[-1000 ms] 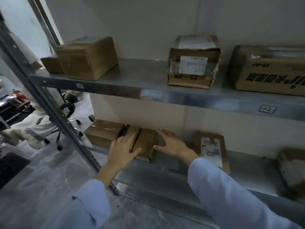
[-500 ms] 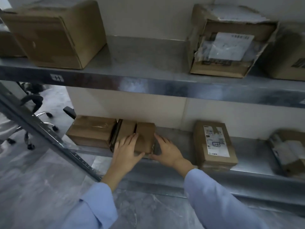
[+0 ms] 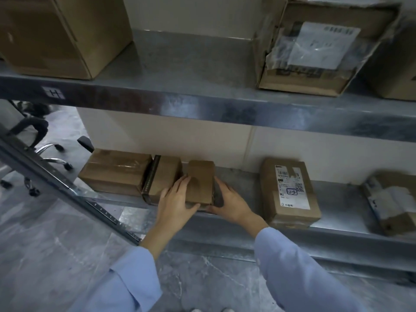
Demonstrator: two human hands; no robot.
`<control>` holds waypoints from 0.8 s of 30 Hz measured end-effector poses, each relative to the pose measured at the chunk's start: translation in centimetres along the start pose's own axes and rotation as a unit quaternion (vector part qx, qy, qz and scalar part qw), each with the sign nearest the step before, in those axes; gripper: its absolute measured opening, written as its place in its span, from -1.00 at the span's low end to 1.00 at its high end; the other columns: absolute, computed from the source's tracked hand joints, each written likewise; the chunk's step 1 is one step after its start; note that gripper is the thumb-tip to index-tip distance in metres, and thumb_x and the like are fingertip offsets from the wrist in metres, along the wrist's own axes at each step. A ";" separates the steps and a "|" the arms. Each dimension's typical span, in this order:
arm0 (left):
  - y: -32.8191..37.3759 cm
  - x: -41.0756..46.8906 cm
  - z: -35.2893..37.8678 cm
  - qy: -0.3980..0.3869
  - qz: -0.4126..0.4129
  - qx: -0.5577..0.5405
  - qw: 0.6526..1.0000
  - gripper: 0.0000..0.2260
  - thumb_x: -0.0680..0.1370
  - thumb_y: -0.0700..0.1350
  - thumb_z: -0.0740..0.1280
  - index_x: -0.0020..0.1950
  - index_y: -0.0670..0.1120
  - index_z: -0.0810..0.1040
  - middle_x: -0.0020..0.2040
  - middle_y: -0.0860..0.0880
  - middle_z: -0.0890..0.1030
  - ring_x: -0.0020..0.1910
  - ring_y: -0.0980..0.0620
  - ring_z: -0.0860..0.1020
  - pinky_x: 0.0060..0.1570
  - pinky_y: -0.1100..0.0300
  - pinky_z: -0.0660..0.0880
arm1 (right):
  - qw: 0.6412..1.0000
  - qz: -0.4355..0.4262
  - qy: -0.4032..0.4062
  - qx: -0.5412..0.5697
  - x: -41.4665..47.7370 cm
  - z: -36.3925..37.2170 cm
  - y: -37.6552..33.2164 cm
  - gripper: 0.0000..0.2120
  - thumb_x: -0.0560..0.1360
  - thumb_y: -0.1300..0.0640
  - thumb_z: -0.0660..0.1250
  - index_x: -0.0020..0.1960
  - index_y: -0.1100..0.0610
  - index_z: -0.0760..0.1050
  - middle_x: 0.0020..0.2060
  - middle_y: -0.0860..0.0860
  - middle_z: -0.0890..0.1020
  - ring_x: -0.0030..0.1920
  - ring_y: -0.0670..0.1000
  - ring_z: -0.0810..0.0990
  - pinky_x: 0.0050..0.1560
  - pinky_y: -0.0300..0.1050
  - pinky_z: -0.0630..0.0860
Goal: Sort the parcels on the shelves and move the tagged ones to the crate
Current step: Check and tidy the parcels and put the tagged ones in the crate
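A small plain brown parcel (image 3: 201,181) sits near the front edge of the lower shelf (image 3: 243,179). My left hand (image 3: 176,201) grips its left side, thumb under the near end. My right hand (image 3: 229,200) holds its right side. Left of it stand a brown parcel with a dark edge (image 3: 163,179) and a taped brown parcel (image 3: 117,170). To the right lies a parcel with a white shipping label (image 3: 290,192). No crate is in view.
A torn labelled parcel (image 3: 389,201) lies at the lower shelf's far right. The upper shelf (image 3: 191,64) carries a large plain box (image 3: 56,34) and a crumpled labelled box (image 3: 319,46). A slanted metal upright (image 3: 67,188) crosses left; an office chair base (image 3: 45,154) stands behind it.
The view has closed in on the lower shelf. Both hands went from lying over the small parcel to gripping its sides, and it now sits apart from its left neighbour.
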State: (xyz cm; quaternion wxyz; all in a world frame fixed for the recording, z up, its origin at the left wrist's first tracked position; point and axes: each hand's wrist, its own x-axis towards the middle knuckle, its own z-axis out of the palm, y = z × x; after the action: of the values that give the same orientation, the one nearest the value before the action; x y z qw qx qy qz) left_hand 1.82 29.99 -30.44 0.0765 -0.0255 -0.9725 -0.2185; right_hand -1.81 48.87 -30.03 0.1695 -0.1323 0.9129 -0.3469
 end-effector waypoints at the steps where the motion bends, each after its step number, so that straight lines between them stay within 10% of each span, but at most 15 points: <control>1: 0.0 0.1 0.0 -0.002 -0.002 -0.002 1.000 -0.26 0.39 0.09 0.49 0.49 -0.07 0.31 0.43 -0.03 0.44 0.38 0.00 0.42 0.30 0.11 0.27 | 1.000 -0.003 -0.002 0.004 0.1 0.1 -0.1 -0.01 0.41 0.00 0.53 0.60 0.00 -0.05 0.52 0.08 0.27 0.49 0.10 0.25 0.38 -0.01 0.33; 16: 0.2 0.1 -1.2 -0.012 -0.056 -0.077 0.995 -0.16 0.36 0.08 0.51 0.55 -0.05 0.22 0.37 -0.03 0.51 0.30 -0.06 0.49 0.31 0.08 0.33 | 0.996 -0.043 0.042 0.069 0.0 0.3 -0.6 -0.09 0.38 0.08 0.55 0.57 0.01 0.10 0.26 0.03 0.57 0.17 0.05 0.58 0.08 -0.26 0.44; 24: 1.0 0.5 -2.8 -0.040 -0.082 -0.259 0.962 -0.15 0.35 -0.19 0.57 0.54 -0.03 0.21 0.39 -0.05 0.46 0.34 -0.02 0.45 0.32 -0.02 0.43 | 0.991 -0.040 0.062 0.109 -0.4 -0.8 -1.1 -0.11 0.33 0.02 0.59 0.53 0.02 0.19 0.30 -0.06 0.50 0.24 0.02 0.54 0.22 0.00 0.53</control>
State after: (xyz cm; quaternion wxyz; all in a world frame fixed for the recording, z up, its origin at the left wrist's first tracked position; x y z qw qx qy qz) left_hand 1.82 29.70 -27.40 0.0106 0.0267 -0.8836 -0.4673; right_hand -1.57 48.67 -28.64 0.1123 -0.1278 0.8723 -0.4585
